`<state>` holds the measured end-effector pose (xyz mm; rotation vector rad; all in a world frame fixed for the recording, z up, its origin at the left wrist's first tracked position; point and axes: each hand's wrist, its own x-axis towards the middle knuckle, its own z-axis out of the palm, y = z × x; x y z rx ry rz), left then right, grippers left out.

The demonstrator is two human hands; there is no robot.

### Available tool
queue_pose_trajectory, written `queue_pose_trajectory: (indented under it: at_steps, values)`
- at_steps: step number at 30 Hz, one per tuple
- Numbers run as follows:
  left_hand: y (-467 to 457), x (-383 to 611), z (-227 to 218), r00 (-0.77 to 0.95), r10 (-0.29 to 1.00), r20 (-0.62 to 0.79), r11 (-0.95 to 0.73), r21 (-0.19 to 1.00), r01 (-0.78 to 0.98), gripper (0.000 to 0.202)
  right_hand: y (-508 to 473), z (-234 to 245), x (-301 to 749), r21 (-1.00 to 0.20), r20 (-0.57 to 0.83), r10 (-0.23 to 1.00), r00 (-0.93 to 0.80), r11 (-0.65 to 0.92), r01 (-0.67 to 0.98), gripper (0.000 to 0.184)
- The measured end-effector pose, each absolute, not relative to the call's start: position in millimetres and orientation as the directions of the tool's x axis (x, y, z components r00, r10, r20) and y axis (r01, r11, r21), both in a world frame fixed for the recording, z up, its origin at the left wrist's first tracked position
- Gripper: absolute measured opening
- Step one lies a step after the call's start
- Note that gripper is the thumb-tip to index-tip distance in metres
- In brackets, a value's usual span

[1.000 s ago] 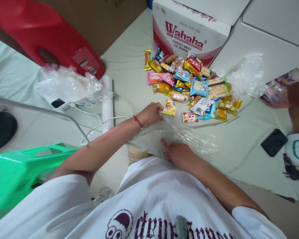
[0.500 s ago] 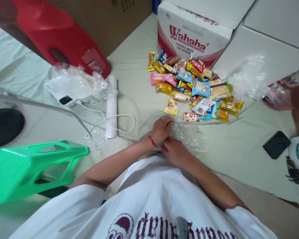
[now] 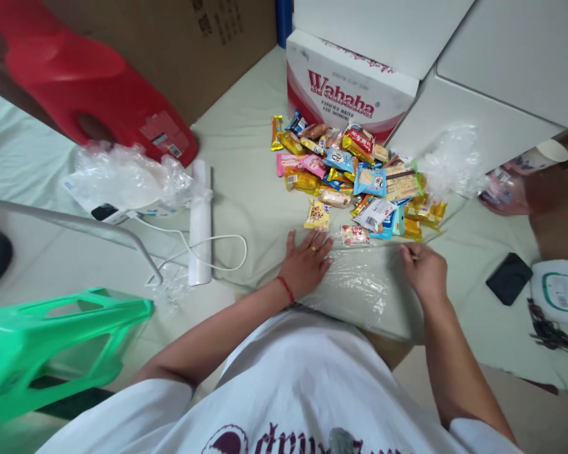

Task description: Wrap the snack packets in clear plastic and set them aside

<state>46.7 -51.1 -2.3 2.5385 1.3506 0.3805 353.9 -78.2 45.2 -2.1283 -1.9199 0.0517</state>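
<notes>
A clear plastic bag (image 3: 364,284) lies flat on the pale green sheet right in front of me. My left hand (image 3: 305,261) rests open on the bag's left end, fingers stretched out flat. My right hand (image 3: 422,268) is at the bag's right end, fingers curled and pinching its upper right corner. Just beyond the bag lies a heap of several small wrapped snacks (image 3: 360,180) in yellow, blue, pink and red wrappers; the nearest are a yellow packet (image 3: 317,215) and a small red-and-white one (image 3: 355,235).
A white Wahaha carton (image 3: 348,88) stands behind the snacks, white boxes to its right. Crumpled clear bags (image 3: 123,176), a roll (image 3: 200,221), a white cable, a red stool (image 3: 89,88) and a green stool (image 3: 52,340) are on the left. A black phone (image 3: 509,279) lies at right.
My hands were together at the bag's near edge; they have moved apart, the left now flat on its left end, the right out to its right corner. The bag lies spread out.
</notes>
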Motion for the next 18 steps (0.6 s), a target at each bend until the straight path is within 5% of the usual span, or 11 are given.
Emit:
queue_pose_trajectory:
  at_steps: [3,6,9,14,18]
  values:
    - [-51.7,45.7,-3.6,0.623,0.775,0.111,-0.622,0.312,0.718,0.053,-33.7,63.9,341.4,-0.058,0.212,0.946,-0.247,0.265,0.963,0.046]
    - [-53.2,45.3,-1.8,0.652,0.753,0.093,-0.647,0.292,0.705,0.052,14.9,69.4,330.6,0.014,0.031,0.852,-0.523,0.523,0.852,0.06]
    - [-55.0,47.8,0.5,0.587,0.806,0.07,-0.58,0.288,0.762,0.055,35.2,78.9,330.4,-0.02,0.019,0.852,-0.522,0.523,0.852,0.053]
    - [-56.9,53.0,1.8,0.504,0.862,0.052,-0.495,0.303,0.814,0.06,-19.2,112.3,315.6,-0.271,0.362,0.901,-0.24,0.348,0.898,0.058]
    - [-53.2,48.5,2.4,0.513,0.857,0.048,-0.497,0.341,0.798,0.054,-78.4,86.7,273.4,-0.311,0.193,0.894,-0.404,0.446,0.839,0.062]
